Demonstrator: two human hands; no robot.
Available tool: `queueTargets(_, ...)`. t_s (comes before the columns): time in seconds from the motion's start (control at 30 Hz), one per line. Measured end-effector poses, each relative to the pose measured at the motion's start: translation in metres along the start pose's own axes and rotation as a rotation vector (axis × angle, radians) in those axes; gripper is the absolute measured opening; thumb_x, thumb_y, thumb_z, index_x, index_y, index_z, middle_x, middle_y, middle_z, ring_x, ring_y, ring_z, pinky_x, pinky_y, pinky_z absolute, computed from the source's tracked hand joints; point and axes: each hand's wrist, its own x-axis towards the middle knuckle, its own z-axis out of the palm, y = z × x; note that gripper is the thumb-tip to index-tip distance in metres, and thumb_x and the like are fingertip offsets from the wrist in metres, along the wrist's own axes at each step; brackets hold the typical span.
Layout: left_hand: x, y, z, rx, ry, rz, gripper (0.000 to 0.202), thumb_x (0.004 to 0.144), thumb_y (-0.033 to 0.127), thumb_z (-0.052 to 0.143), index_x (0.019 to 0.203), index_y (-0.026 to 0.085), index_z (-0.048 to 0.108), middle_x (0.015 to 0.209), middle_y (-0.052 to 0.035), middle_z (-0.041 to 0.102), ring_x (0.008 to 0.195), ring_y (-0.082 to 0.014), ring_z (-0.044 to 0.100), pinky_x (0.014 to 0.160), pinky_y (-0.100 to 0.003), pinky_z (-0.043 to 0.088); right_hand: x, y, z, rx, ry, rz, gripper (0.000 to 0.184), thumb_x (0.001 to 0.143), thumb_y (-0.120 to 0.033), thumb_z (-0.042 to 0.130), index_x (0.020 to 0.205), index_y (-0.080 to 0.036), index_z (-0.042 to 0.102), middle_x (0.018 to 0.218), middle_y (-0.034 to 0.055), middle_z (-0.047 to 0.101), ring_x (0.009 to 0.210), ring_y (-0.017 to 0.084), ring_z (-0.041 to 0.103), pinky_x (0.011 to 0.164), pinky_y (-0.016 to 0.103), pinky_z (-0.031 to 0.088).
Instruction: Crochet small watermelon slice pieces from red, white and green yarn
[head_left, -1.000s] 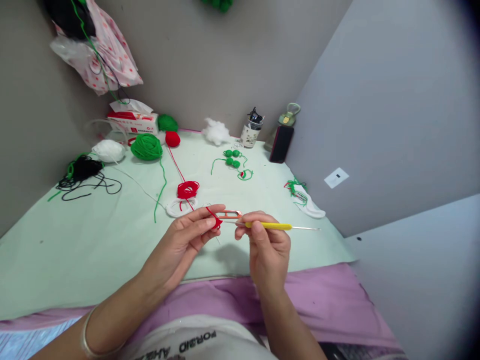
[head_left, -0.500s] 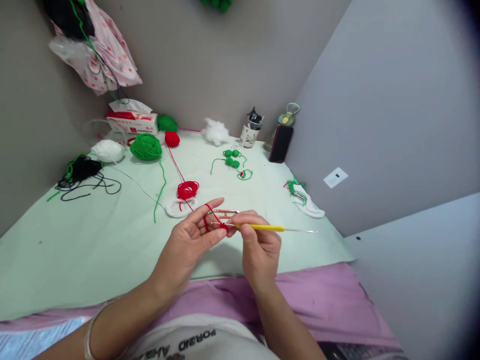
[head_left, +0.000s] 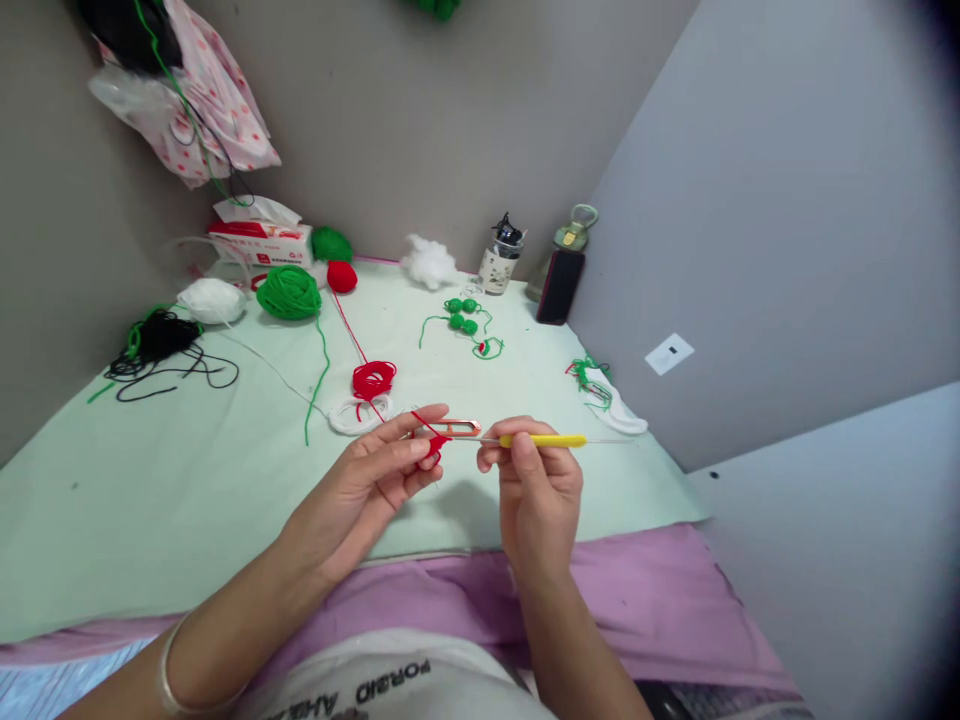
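Your left hand [head_left: 375, 475] pinched a small red yarn piece [head_left: 437, 449] between thumb and fingers, a red strand crossing the raised index finger. Your right hand [head_left: 541, 500] gripped the yellow handle of a hook [head_left: 544, 441], thumb on the near side, fingers curled behind it. The hook lay nearly level, its thin metal shaft reaching left to the red piece; whether its tip sat inside a loop, you could not tell. The red piece was raised in front of you, above the near part of the pale green table cover [head_left: 187, 480].

Just beyond your left fingertips showed an orange-framed object [head_left: 471, 428], partly hidden. Past that hand, the red strand led to a loose red coil [head_left: 373, 379], which touched a white coil [head_left: 341, 418]. Farther back stood a red ball [head_left: 342, 276], beside a large green ball [head_left: 288, 293]; left of those, a white ball [head_left: 212, 301] and a black yarn tangle [head_left: 160, 338].

Mid-table lay small green yarn balls [head_left: 462, 324]; behind them, white fluff [head_left: 429, 262] and a cup [head_left: 496, 270]. A phone [head_left: 560, 288] leaned upright at the right wall.
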Motion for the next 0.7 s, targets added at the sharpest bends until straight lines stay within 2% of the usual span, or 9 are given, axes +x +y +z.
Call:
queueTargets(0.1,-0.003,-0.005,0.003,0.176,0.025,0.155,0.046,0.079,0.021,0.086,0.124,0.025,0.078,0.082,0.0032,0.070,0.079,-0.0112,0.065,0.083,-0.022,0.056,-0.003,0.001,0.003,-0.040,-0.076,-0.008,0.019,0.101,-0.028,0.061,0.093,-0.026,0.078,0.085,0.0018,0.072,0.066,0.013,0.065,0.062,0.030,0.057)
queueTargets(0.17,-0.005,-0.010,0.006,0.274,0.057,0.262,0.058,0.079,0.021,0.086,0.134,0.028,0.071,0.083,0.0043,0.070,0.085,-0.0124,0.065,0.087,-0.023,0.054,-0.008,0.004,0.006,-0.252,-0.126,-0.173,0.020,0.100,-0.020,0.062,0.102,-0.029,0.079,0.095,0.0039,0.076,0.081,0.017,0.071,0.076,0.036,0.060)
queueTargets(0.23,-0.006,-0.013,0.008,0.280,0.046,0.264,0.064,0.080,0.022,0.086,0.140,0.027,0.066,0.085,0.0030,0.071,0.090,-0.0147,0.067,0.091,-0.027,0.053,-0.013,0.007,0.008,-0.455,-0.134,-0.391,0.031,0.097,-0.012,0.064,0.115,-0.033,0.078,0.108,0.0061,0.078,0.099,0.021,0.073,0.088,0.042,0.060)
queueTargets(0.3,-0.006,-0.013,0.008,0.220,0.008,0.185,0.063,0.080,0.024,0.086,0.140,0.024,0.066,0.088,0.0010,0.073,0.090,-0.0158,0.067,0.091,-0.029,0.053,-0.016,0.008,0.008,-0.485,-0.130,-0.476,0.038,0.096,-0.009,0.064,0.121,-0.035,0.076,0.115,0.0061,0.079,0.107,0.023,0.073,0.091,0.043,0.060)
queueTargets(0.4,-0.005,-0.008,0.006,0.149,-0.038,0.091,0.055,0.079,0.023,0.087,0.132,0.023,0.072,0.091,-0.0002,0.073,0.083,-0.0140,0.066,0.088,-0.028,0.053,-0.012,0.007,0.007,-0.291,-0.121,-0.279,0.025,0.100,-0.015,0.061,0.110,-0.031,0.078,0.106,0.0043,0.080,0.099,0.020,0.074,0.089,0.040,0.061)
queueTargets(0.47,-0.006,-0.004,0.004,0.144,-0.059,0.070,0.050,0.079,0.024,0.087,0.127,0.024,0.075,0.098,-0.0025,0.076,0.085,-0.0146,0.066,0.085,-0.028,0.053,-0.006,0.005,0.006,-0.136,-0.119,-0.084,0.017,0.102,-0.025,0.060,0.101,-0.026,0.077,0.098,0.0043,0.081,0.085,0.018,0.074,0.080,0.036,0.062)
queueTargets(0.53,-0.006,0.000,0.002,0.162,-0.069,0.061,0.045,0.080,0.026,0.086,0.124,0.024,0.077,0.102,-0.0042,0.076,0.089,-0.0159,0.065,0.085,-0.028,0.053,-0.001,0.003,0.005,-0.025,-0.128,0.054,0.018,0.102,-0.033,0.061,0.098,-0.022,0.074,0.092,0.0048,0.081,0.073,0.016,0.072,0.071,0.034,0.061)
queueTargets(0.6,-0.007,0.002,0.000,0.184,-0.062,0.062,0.041,0.081,0.027,0.085,0.122,0.025,0.079,0.097,-0.0025,0.074,0.089,-0.0156,0.064,0.084,-0.027,0.052,0.001,-0.001,0.003,0.008,-0.148,0.106,0.021,0.103,-0.037,0.059,0.096,-0.021,0.071,0.089,0.0048,0.080,0.070,0.016,0.072,0.068,0.033,0.062)
queueTargets(0.7,-0.008,0.002,0.000,0.224,-0.023,0.114,0.039,0.080,0.026,0.086,0.118,0.027,0.081,0.085,0.0015,0.068,0.084,-0.0135,0.062,0.083,-0.024,0.050,-0.002,-0.007,0.002,-0.137,-0.163,0.006,0.021,0.106,-0.031,0.053,0.099,-0.022,0.071,0.093,0.0044,0.080,0.071,0.016,0.074,0.069,0.033,0.062)
